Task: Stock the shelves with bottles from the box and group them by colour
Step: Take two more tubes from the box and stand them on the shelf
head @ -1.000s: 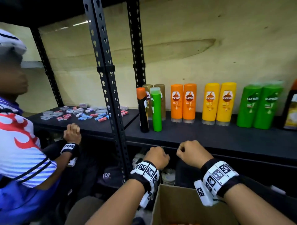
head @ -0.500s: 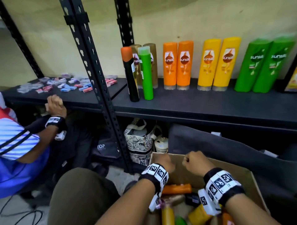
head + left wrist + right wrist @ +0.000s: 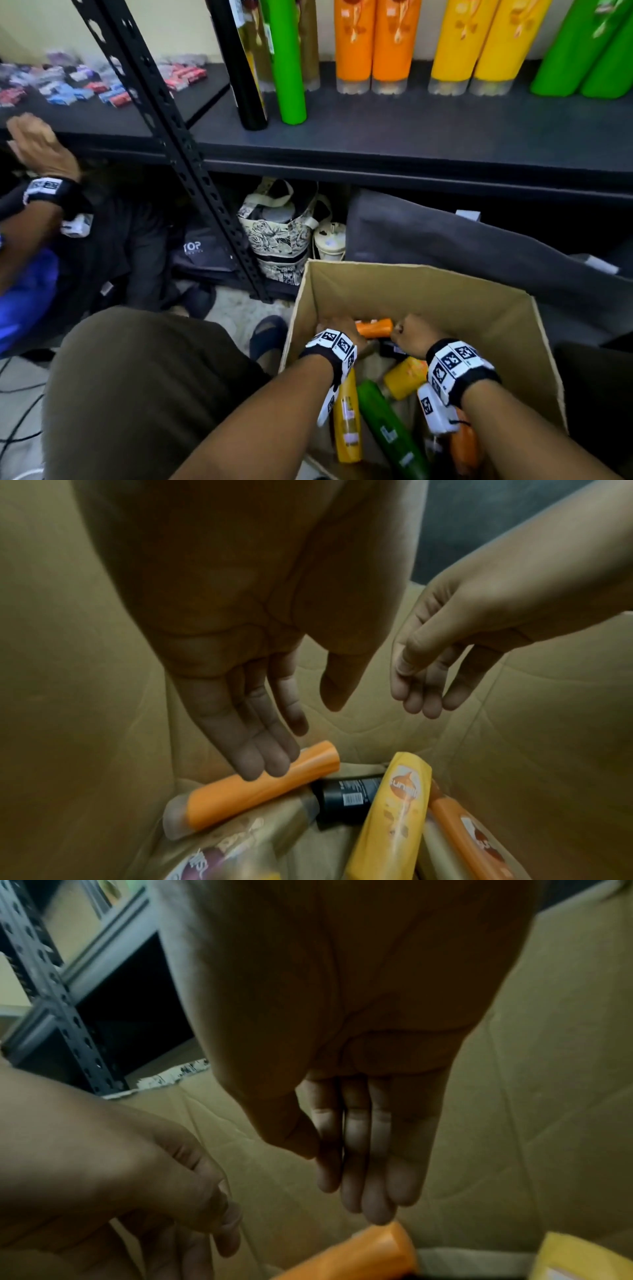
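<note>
Inside the cardboard box (image 3: 424,291), an orange bottle (image 3: 260,788) lies flat against the far wall, other bottles (image 3: 387,431) heaped nearer.

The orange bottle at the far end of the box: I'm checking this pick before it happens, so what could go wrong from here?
1. The orange bottle lies slanted across a dark bottle and a gold one; lifting it may shift the pile.
2. Both the left hand and right hand reach toward it with open fingers, so they might crowd each other.
3. The shelf's orange pair stands close against its neighbours; a careless placement could topple them.
</note>
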